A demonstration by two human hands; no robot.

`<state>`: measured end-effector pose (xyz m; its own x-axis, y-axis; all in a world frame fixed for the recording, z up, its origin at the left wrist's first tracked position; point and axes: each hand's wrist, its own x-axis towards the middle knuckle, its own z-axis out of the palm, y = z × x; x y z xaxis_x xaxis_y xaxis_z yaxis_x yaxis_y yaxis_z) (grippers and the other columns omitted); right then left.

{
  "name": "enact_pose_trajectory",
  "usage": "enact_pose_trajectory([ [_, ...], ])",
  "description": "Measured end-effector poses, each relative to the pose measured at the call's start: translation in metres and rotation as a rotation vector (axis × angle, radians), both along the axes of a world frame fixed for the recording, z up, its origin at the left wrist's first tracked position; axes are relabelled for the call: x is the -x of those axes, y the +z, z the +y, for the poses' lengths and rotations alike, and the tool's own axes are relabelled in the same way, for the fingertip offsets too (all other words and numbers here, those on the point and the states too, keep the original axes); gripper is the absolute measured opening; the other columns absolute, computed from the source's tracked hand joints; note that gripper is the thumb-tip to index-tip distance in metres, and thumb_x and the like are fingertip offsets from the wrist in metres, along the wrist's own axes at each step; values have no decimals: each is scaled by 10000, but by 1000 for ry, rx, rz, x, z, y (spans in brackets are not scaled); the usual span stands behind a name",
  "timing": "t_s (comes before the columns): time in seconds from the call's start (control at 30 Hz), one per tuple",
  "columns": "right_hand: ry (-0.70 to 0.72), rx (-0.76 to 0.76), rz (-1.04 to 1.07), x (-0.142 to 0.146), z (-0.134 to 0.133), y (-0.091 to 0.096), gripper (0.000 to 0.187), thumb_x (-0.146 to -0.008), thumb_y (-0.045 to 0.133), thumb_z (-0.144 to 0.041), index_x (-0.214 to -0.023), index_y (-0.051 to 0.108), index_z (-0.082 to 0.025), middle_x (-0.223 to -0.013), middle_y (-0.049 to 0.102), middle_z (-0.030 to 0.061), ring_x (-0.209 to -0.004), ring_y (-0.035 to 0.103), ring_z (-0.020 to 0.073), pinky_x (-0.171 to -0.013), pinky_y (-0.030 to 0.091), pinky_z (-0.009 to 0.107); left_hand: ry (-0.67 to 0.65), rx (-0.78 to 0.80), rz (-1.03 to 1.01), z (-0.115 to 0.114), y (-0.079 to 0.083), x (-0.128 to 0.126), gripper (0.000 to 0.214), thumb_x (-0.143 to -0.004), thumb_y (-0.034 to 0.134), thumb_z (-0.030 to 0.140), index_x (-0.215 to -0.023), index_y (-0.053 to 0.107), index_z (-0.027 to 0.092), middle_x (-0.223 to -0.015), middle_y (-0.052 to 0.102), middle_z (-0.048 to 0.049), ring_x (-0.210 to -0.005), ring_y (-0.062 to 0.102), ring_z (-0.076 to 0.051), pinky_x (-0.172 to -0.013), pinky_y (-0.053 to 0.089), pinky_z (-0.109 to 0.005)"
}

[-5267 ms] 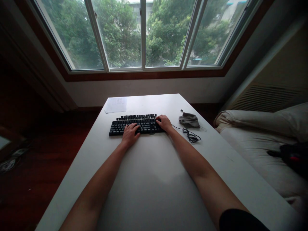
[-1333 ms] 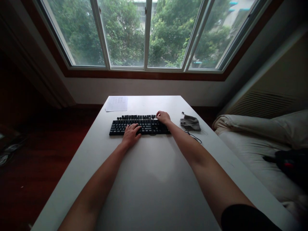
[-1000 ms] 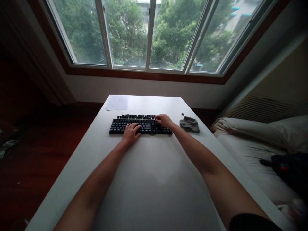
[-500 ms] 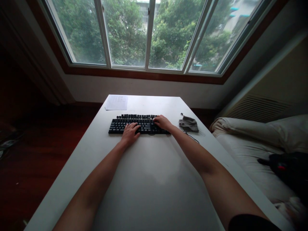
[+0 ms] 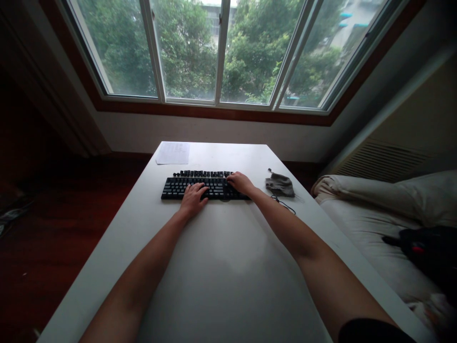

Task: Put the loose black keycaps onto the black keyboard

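A black keyboard (image 5: pixel 176 189) lies across the far part of a white table (image 5: pixel 228 267). Just behind it sits a row of loose black keycaps (image 5: pixel 202 174). My left hand (image 5: pixel 193 199) rests flat on the middle of the keyboard with its fingers stretched out. My right hand (image 5: pixel 241 182) is on the keyboard's right part, near the end of the keycap row. Its fingers are curled down onto the keys, and anything under the fingertips is hidden.
A white sheet of paper (image 5: pixel 173 153) lies at the table's far left corner. A grey cloth pouch (image 5: pixel 280 185) and a thin black cable (image 5: pixel 285 206) lie right of the keyboard. A bed (image 5: pixel 371 214) with a black object (image 5: pixel 424 243) adjoins the table's right side. Dark wooden floor lies to the left.
My right hand reached back to the end of the keycap row, then came forward onto the keyboard's right part. My left hand has stayed on the keyboard.
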<state>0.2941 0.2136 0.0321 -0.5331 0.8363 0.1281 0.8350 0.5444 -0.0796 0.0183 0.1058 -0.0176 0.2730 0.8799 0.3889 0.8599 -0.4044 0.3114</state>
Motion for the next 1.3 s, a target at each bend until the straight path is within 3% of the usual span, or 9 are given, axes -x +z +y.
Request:
enact_pose_trajectory([
  [0.23,66,-17,-24,-5,-1,3,260,-1007,587,-258,-1173,786,-252,-1195,721,86,-1188,573,246,-1023,445,319,0,3,6,-1,1,2,502,-922,647,349,-1419,606,294,-1567,514,-68,-1484,412,-297,-1283,217,-546],
  [0.47,-7,24,29,-5,1,-3,279,-994,589,-202,-1211,761,-236,-1213,710,70,-1177,595,217,-1035,436,291,-5,15,-20,-1,1,2,505,-918,645,335,-1420,603,304,-1568,512,-63,-1487,408,-300,-1289,199,-555],
  [0.7,-23,23,-1,-1,-2,6,260,-932,633,-187,-1152,768,-219,-1173,728,88,-1150,611,243,-1013,448,314,-6,6,-11,-1,0,3,498,-921,641,341,-1415,607,296,-1565,516,-67,-1482,416,-296,-1283,215,-550],
  [1.13,-53,46,-22,4,2,11,219,-949,606,-197,-1082,774,-242,-1154,749,71,-1117,646,240,-961,466,304,-8,19,-10,-2,1,1,506,-919,641,340,-1421,603,296,-1577,505,-68,-1493,404,-300,-1288,200,-553],
  [1.3,-94,35,7,6,-10,5,246,-1011,549,-256,-1144,755,-245,-1214,723,78,-1157,623,234,-988,461,303,-6,6,-10,-1,2,2,501,-917,645,337,-1415,609,287,-1568,513,-72,-1480,418,-299,-1284,212,-547],
])
